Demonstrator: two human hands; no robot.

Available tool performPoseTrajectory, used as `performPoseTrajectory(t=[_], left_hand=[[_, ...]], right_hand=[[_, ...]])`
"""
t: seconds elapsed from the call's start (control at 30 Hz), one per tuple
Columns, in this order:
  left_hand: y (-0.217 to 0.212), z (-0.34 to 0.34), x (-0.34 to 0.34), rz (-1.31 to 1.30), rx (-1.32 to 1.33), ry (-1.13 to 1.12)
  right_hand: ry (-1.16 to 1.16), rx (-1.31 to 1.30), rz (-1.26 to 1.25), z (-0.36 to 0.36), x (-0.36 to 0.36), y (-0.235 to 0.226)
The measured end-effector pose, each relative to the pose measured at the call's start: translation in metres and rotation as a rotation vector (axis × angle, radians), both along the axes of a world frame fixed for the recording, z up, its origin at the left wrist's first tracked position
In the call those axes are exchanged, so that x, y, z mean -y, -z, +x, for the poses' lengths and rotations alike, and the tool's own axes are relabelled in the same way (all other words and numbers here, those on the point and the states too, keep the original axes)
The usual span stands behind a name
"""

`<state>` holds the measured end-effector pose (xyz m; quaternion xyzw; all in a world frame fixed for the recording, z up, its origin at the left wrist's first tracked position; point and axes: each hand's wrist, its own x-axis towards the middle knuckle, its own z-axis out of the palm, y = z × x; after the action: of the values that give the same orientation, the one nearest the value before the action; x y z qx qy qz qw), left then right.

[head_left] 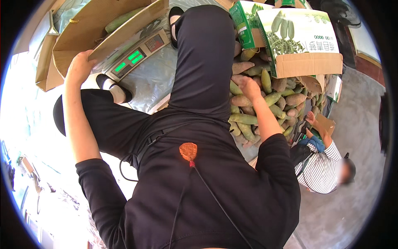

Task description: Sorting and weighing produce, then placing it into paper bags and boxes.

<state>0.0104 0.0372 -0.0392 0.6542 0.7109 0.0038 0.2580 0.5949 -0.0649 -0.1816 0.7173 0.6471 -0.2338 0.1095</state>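
Observation:
My left hand point(80, 68) grips the near edge of an open cardboard box point(72, 43), thumb and fingers closed over the rim. Inside this box lies a green radish point(124, 20). The box rests by a scale point(139, 56) with a lit green display. On my other side, my right hand point(251, 89) is at a heap of green radishes point(273, 98). Its fingers are curled at the end of a pinkish-brown radish point(238, 79) on the heap's near-left side; the fingertips are partly hidden.
A printed white and green carton point(304, 35) stands over the far side of the heap, its brown flap point(309, 64) hanging down. At right a person in a striped shirt point(321, 168) sits close to the heap. Plastic sheeting point(151, 83) covers the floor between my feet.

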Motion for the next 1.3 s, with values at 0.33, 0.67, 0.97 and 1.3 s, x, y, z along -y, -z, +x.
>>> performPoseTrajectory(t=[0.33, 0.67, 0.97, 1.3], left_hand=[[0.007, -0.008, 0.005, 0.004, -0.109, 0.016], [-0.006, 0.005, 0.004, -0.031, -0.144, -0.078], [-0.005, 0.006, 0.006, -0.031, -0.162, -0.072], [-0.007, 0.007, 0.006, 0.008, -0.169, 0.01]], right_hand=[[-0.379, 0.423, -0.244, -0.011, 0.069, 0.05], [-0.42, 0.534, -0.322, -0.011, 0.067, 0.062], [0.132, 0.255, -0.095, -0.005, 0.04, 0.03], [0.536, -0.555, 0.444, 0.0, 0.035, 0.025]])
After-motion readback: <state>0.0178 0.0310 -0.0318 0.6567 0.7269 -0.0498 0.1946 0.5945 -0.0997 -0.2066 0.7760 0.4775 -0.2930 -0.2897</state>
